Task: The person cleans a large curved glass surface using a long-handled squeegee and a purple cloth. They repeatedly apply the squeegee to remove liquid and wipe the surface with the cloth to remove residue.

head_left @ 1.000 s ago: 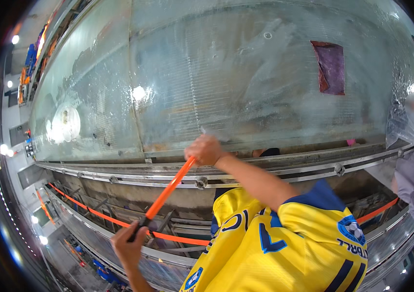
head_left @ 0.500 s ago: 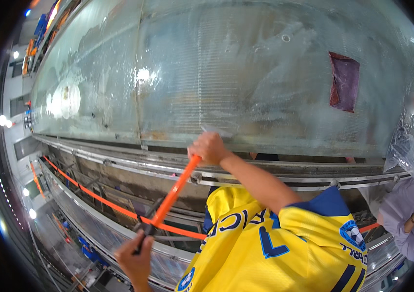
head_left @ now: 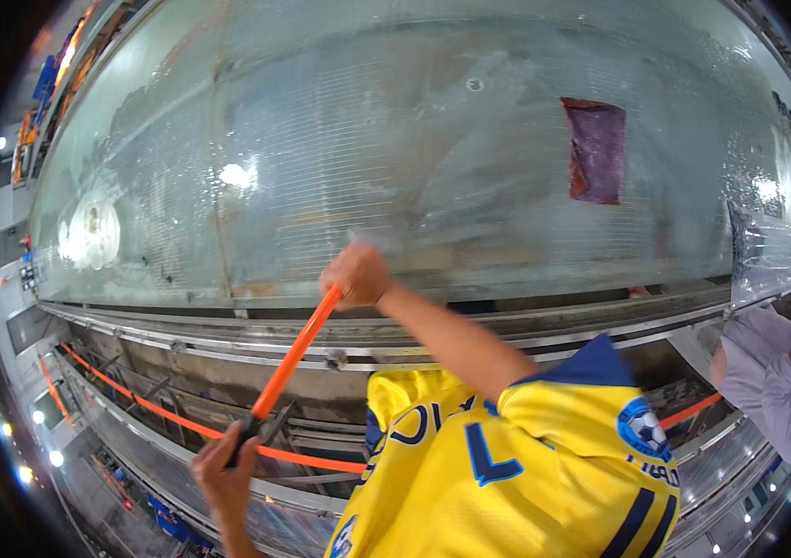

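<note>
My left hand (head_left: 226, 472), at the lower left, is closed around the black end of a long orange stick (head_left: 295, 358). My right hand (head_left: 356, 276) is closed at the stick's upper orange end, above the near edge of a wet, pale glass-like table (head_left: 423, 167). The stick slants up to the right between my hands. A small translucent shape (head_left: 363, 239), too blurred to name, shows just beyond my right knuckles. To the right, a dark red-purple rectangular sheet (head_left: 595, 153) with a curled left edge lies on the wet surface.
Metal rails (head_left: 228, 342) run along the table's near side. Behind my left hand passes an orange bar (head_left: 158, 409). At the right edge, a person in a pale lilac top (head_left: 772, 372) holds a clear plastic bag (head_left: 772, 251). A bright round reflection (head_left: 90, 234) marks the table's left.
The whole view has shifted, so the table and red-purple sheet sit farther left. Both my hands keep their hold on the stick. The other person's clear bag is now more spread out.
</note>
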Tool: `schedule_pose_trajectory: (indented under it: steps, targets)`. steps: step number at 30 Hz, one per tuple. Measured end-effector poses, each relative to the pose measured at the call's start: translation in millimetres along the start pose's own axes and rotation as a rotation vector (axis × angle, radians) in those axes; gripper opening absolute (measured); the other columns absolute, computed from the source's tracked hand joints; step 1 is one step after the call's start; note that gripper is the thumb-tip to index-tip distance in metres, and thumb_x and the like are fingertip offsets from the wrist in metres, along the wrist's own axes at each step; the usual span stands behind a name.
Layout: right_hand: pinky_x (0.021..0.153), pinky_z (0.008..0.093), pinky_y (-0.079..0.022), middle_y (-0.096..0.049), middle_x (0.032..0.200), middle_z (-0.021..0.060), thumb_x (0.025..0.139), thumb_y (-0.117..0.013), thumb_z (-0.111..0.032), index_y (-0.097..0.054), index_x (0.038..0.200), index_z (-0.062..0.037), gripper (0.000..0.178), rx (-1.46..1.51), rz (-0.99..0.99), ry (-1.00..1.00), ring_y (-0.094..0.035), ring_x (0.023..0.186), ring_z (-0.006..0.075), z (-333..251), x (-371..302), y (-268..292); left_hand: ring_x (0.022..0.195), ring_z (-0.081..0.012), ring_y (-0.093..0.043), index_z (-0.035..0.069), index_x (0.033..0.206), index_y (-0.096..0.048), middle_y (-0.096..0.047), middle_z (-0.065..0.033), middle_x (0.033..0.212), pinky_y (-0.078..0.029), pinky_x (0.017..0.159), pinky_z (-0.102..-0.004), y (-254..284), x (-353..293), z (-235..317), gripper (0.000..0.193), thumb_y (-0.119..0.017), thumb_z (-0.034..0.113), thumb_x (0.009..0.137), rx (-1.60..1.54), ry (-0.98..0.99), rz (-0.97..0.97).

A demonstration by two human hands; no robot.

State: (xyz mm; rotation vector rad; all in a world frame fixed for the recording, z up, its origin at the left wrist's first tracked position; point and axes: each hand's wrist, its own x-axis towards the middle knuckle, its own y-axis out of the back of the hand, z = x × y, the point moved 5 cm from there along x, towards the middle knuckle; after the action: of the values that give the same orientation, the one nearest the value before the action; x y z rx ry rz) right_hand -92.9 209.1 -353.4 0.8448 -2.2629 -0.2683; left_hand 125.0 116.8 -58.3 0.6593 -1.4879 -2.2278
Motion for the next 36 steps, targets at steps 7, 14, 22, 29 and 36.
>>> schedule_pose_trajectory:
  steps: [7,14,22,29,36]
  targets:
    - [0.061,0.0341,-0.048,-0.059,0.059,-0.0041,0.073,-0.073,-0.032,-0.061,0.064,-0.0254,0.016,-0.210,0.080,-0.253,-0.061,0.059,0.0180,1,-55,92,0.054,-0.0214,-0.063,0.001,0.101,-0.077,-0.068,-0.0130,0.069,-0.046,0.051,-0.0305,-4,75,62,0.035,-0.086,0.008,0.069,0.140,-0.268,-0.187]
    - [0.056,0.0357,-0.043,-0.059,0.058,-0.0025,0.072,-0.073,-0.023,-0.055,0.058,-0.0228,0.023,-0.677,0.115,-0.196,-0.058,0.054,0.0203,80,-129,319,0.057,-0.0280,-0.063,0.008,0.110,-0.075,-0.065,-0.0099,0.071,-0.049,0.051,-0.0386,-134,82,208,0.032,-0.080,0.024,0.083,-0.070,-0.551,-0.284]
    - [0.060,0.0361,-0.048,-0.062,0.060,-0.0026,0.074,-0.070,-0.026,-0.062,0.065,-0.0248,0.012,-0.155,-0.146,-0.147,-0.063,0.059,0.0199,21,-27,104,0.052,-0.0240,-0.060,0.004,0.107,-0.077,-0.063,-0.0110,0.064,-0.045,0.050,-0.0342,-23,65,42,0.033,-0.083,0.016,0.076,-0.026,-0.133,-0.223]
    - [0.059,0.0392,-0.049,-0.064,0.063,-0.0022,0.068,-0.075,-0.029,-0.066,0.066,-0.0257,0.010,0.090,-0.229,0.071,-0.064,0.061,0.0225,68,90,-1,0.052,-0.0161,-0.058,-0.003,0.106,-0.075,-0.063,-0.0137,0.063,-0.043,0.052,-0.0303,4,77,34,0.033,-0.082,0.010,0.076,-0.086,0.355,-0.033]
    - [0.058,0.0417,-0.051,-0.066,0.064,0.0000,0.068,-0.074,-0.032,-0.068,0.063,-0.0231,0.012,-0.053,-0.229,0.062,-0.065,0.062,0.0256,217,248,18,0.049,-0.0194,-0.058,-0.005,0.107,-0.072,-0.052,-0.0195,0.061,-0.042,0.052,-0.0334,-21,234,70,0.031,-0.073,0.020,0.088,-0.091,0.257,-0.019]
